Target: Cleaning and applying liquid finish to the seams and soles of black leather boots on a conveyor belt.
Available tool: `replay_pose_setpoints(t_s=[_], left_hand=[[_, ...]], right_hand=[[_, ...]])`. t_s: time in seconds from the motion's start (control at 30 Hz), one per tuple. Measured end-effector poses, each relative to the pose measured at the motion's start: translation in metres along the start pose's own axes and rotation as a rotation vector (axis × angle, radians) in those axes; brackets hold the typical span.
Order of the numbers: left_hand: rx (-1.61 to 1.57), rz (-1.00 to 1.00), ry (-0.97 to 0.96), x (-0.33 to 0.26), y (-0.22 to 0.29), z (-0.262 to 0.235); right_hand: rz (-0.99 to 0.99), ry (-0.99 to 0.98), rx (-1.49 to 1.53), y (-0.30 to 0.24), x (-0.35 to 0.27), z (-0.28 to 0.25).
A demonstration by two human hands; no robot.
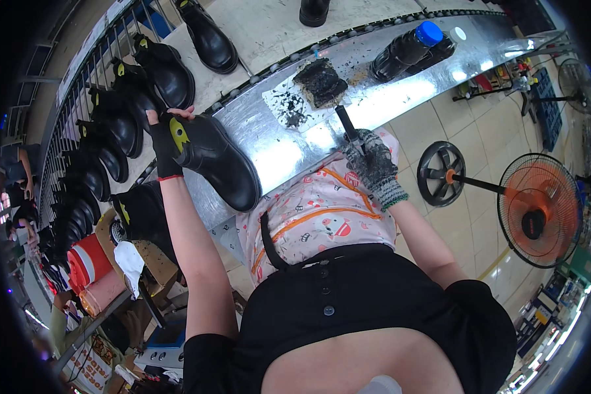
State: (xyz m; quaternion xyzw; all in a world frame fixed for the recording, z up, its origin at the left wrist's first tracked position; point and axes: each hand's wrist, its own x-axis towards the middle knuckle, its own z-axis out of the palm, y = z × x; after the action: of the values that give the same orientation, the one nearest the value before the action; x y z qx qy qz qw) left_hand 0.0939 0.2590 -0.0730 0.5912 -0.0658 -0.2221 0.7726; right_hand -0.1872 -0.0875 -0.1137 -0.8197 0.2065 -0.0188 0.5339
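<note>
Steel workbench (pixel 289 148) runs diagonally, smeared dark near middle. Rack (pixel 79 98) at left carries row of black boots with yellow tabs. Orange fan (pixel 538 210) stands on tiled floor at right. Black boot (pixel 220 161) lies on bench edge, yellow pull tab (pixel 178 134) at its top — left hand (pixel 164 148), black glove, closed around boot's opening. Dark bottle (pixel 410 47), blue cap, lies on far bench. Black sponge pad (pixel 320 82) sits on stained white sheet. Right hand (pixel 373 164), grey knit glove, fingers curled tight around black brush handle (pixel 348 125), tip near pad.
</note>
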Motion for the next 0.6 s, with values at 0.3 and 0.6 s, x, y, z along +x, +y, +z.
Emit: replay_pose_setpoints(t_s=[0.3, 0.6], left_hand=[[0.069, 0.073, 0.055, -0.007, -0.001, 0.002], [-0.019, 0.086, 0.075, -0.024, 0.007, 0.013]], right_hand=[[-0.064, 0.022, -0.034, -0.025, 0.0, -0.005], [0.07, 0.086, 0.392, -0.011, 0.016, 0.0]])
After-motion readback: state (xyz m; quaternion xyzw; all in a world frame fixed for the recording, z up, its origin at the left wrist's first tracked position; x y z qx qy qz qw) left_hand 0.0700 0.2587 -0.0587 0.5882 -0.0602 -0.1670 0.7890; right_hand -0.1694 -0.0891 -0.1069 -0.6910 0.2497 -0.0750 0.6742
